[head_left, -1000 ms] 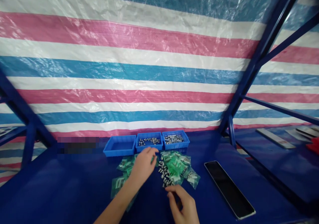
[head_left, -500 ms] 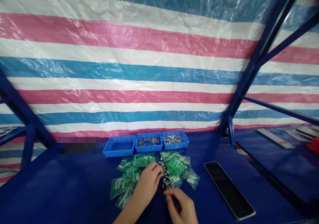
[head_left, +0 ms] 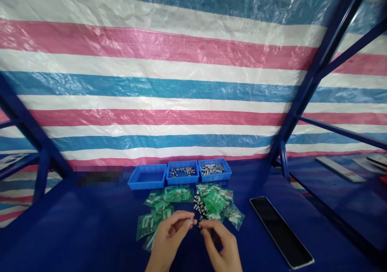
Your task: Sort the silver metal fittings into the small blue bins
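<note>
My left hand (head_left: 171,237) is closed in a pinch on a small silvery metal piece (head_left: 191,221) between thumb and forefinger. Close beside it on the right, my right hand (head_left: 223,243) has its thumb and forefinger together; whatever lies between those fingertips is too small to name. Just beyond both hands lies a loose pile of small silver-and-black metal pieces (head_left: 198,204). Clear green-tinted bags (head_left: 161,212) with parts inside lie left of the pile, partly hidden by my left hand. More such bags (head_left: 215,201) are heaped on its right.
Three blue trays stand in a row behind the bags: a bare left tray (head_left: 148,176), a middle tray (head_left: 182,180) with small metal pieces, and a right tray (head_left: 215,178) with longer silvery pieces. A dark-screened phone (head_left: 281,231) lies right. Blue frame bars (head_left: 298,98) rise beside the striped sheet.
My left hand has drawn back from the pile toward me and now shows a small metal piece in its pinch. The right hand has shifted slightly up, so both sets of fingertips are closer together.
</note>
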Demonstrator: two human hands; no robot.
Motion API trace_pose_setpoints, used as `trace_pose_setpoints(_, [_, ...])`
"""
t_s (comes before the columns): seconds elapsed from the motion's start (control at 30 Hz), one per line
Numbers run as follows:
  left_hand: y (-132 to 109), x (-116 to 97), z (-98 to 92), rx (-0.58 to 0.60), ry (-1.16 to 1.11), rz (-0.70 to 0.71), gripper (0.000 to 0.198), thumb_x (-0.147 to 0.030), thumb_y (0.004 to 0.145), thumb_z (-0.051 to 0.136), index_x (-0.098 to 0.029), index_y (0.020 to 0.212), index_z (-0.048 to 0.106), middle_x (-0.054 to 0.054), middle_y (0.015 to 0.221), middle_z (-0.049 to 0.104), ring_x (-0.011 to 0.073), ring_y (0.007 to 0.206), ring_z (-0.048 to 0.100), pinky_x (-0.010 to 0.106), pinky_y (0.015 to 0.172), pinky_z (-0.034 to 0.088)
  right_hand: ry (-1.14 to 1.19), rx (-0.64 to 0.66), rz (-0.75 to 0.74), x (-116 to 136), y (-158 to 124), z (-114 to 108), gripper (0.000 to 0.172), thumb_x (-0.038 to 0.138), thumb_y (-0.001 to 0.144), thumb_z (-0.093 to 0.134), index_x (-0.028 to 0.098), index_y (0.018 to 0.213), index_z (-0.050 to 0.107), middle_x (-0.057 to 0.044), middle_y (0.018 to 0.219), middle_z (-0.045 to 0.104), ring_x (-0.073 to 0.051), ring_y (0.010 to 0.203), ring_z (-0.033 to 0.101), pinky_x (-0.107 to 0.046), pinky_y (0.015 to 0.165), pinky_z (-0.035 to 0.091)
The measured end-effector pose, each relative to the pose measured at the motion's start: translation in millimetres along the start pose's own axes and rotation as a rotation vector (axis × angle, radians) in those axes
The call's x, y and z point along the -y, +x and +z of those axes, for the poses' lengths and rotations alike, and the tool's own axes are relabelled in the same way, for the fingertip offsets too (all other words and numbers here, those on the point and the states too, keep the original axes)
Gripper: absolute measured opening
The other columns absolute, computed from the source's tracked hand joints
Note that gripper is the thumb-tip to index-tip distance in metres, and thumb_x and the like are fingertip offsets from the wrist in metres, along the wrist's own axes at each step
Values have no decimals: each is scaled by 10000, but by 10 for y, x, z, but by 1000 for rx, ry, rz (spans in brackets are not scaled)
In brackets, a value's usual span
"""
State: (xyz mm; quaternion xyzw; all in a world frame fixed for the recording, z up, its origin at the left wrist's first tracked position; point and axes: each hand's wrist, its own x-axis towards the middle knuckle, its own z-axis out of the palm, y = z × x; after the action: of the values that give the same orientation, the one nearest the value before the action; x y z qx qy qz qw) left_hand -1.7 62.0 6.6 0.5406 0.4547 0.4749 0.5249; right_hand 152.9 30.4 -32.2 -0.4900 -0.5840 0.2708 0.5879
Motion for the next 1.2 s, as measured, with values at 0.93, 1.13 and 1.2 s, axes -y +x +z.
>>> trace_pose_setpoints(0.93, [-343, 72, 218, -204, -179, -82, 365, -485, 615, 854, -208, 830, 750, 35, 766, 763, 214, 764, 718, 265, 755, 573, -121, 88, -221, 160, 106, -76, 145, 205, 904, 619, 201, 765, 659, -30, 694, 661, -166, 620, 616, -268, 616, 519])
trace_pose_setpoints(1.13, [-311, 164, 173, -243, 5, 85, 239, -437, 703, 791, -215, 781, 744, 56, 913, 707, 220, 838, 693, 246, 741, 571, 189, 143, 34, 41, -10, 112, 334, 410, 939, 568, 180, 750, 720, -46, 714, 644, -139, 580, 591, -202, 481, 461])
trace_pose_setpoints(1.2, [-279, 183, 115, -161, 106, 161, 153, -366, 756, 749, -224, 810, 736, 63, 962, 704, 225, 860, 700, 257, 752, 574, 345, 209, 199, -61, -86, 199, 393, 532, 894, 602, 174, 805, 738, -36, 728, 636, -98, 481, 529, -183, 414, 431])
